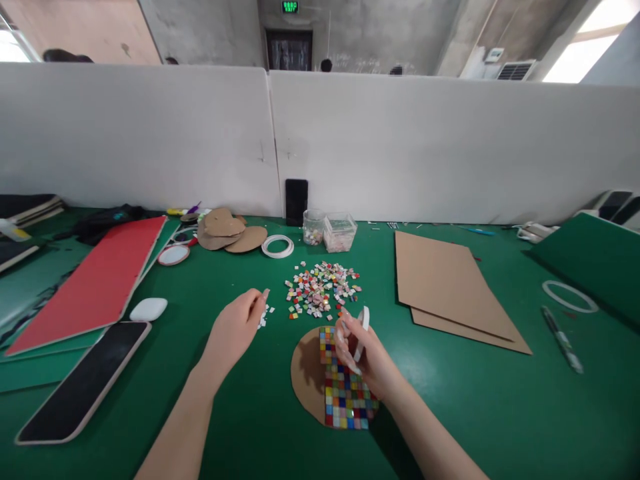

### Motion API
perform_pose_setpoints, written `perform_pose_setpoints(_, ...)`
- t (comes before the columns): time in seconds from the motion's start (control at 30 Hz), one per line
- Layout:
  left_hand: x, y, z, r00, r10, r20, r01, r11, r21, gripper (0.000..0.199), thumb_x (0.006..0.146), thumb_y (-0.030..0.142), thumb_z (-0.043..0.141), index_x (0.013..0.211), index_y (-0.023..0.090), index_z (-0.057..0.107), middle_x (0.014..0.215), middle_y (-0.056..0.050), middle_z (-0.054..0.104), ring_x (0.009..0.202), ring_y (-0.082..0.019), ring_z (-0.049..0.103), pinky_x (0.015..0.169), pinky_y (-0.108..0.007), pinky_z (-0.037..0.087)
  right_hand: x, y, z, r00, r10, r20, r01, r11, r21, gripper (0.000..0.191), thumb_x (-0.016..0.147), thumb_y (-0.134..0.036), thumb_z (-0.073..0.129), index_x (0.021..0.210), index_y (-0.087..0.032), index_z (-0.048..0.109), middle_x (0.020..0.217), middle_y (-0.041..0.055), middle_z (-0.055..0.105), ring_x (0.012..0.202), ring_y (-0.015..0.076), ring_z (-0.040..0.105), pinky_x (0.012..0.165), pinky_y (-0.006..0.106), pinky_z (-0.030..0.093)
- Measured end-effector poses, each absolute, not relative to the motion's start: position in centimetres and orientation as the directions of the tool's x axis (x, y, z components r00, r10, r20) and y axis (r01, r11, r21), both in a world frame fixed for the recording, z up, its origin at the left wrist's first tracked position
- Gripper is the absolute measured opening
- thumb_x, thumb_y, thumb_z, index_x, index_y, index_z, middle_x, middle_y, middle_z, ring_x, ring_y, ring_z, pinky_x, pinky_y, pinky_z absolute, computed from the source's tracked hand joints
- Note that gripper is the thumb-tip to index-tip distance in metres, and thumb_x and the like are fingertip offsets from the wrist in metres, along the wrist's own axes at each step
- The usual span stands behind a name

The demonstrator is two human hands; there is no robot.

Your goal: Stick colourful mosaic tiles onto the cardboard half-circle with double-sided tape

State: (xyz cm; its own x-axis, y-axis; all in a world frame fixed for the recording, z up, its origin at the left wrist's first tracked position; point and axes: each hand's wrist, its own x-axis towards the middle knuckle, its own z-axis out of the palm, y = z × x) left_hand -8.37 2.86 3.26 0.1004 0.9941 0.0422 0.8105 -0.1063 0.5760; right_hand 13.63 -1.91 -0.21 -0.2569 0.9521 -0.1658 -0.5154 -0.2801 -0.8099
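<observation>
My right hand is curled around a narrow white tape roll, held just above a round cardboard disc. Small coloured mosaic tiles cover the disc's right part in rows, while brown cardboard shows on its left. My left hand is closed, with thumb and fingertips pressed together; whatever they pinch is too small to make out. Beside those fingertips lie small white scraps on the green table. A heap of loose mosaic tiles spreads behind the disc, between both hands.
Cardboard sheets and a pen lie to the right. On the left are a phone, a white case and a red board. Clear containers and cardboard discs stand before the white partition.
</observation>
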Motion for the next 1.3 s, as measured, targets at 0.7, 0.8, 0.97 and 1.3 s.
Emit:
perform_pose_setpoints(0.7,-4.1,0.6,3.3,0.505,0.816,-0.282,0.277,0.157,0.948,0.027,0.088,0.042,0.035,0.081,0.018,0.046,0.062,0.004,0.043,0.046,-0.007,0.034,0.045,-0.02,0.028,12.7,-2.0,-1.0,-0.131,0.987,-0.09,-0.194,-0.114,-0.974,0.039,0.083,-0.05,0.05,0.06,-0.019,0.042,0.041,-0.0088,0.039,0.033,0.0042,0.031,0.033,0.018,0.024)
perform_pose_setpoints(0.8,-5.1,1.2,3.2,0.399,0.882,-0.251,0.374,0.094,0.923,0.029,0.088,0.041,0.032,0.081,0.018,0.048,0.063,0.004,0.046,0.046,-0.007,0.037,0.046,-0.021,0.032,12.8,-2.0,-0.6,-0.107,0.99,-0.091,-0.185,-0.11,-0.977,0.04,0.082,-0.051,0.051,0.06,-0.02,0.041,0.041,-0.009,0.037,0.033,0.0042,0.03,0.033,0.018,0.024)
perform_pose_setpoints(0.97,-8.3,2.9,3.1,0.145,0.97,-0.196,0.673,0.048,0.738,0.03,0.084,0.041,0.035,0.071,0.019,0.051,0.055,0.003,0.046,0.047,-0.011,0.042,0.046,-0.022,0.029,12.9,-1.9,-0.3,-0.096,0.991,-0.093,-0.168,-0.108,-0.98,0.04,0.081,-0.052,0.052,0.06,-0.02,0.04,0.043,-0.0089,0.037,0.033,0.0043,0.029,0.034,0.019,0.025)
perform_pose_setpoints(1.3,-9.2,4.0,1.3,0.061,0.998,0.03,0.87,-0.068,0.488,0.026,0.083,0.044,0.043,0.071,0.02,0.045,0.059,0.002,0.045,0.057,-0.014,0.047,0.052,-0.024,0.033,12.9,-2.0,-0.8,-0.1,0.99,-0.095,-0.178,-0.112,-0.978,0.039,0.082,-0.049,0.053,0.06,-0.02,0.04,0.044,-0.0088,0.039,0.033,0.0037,0.03,0.034,0.018,0.024)
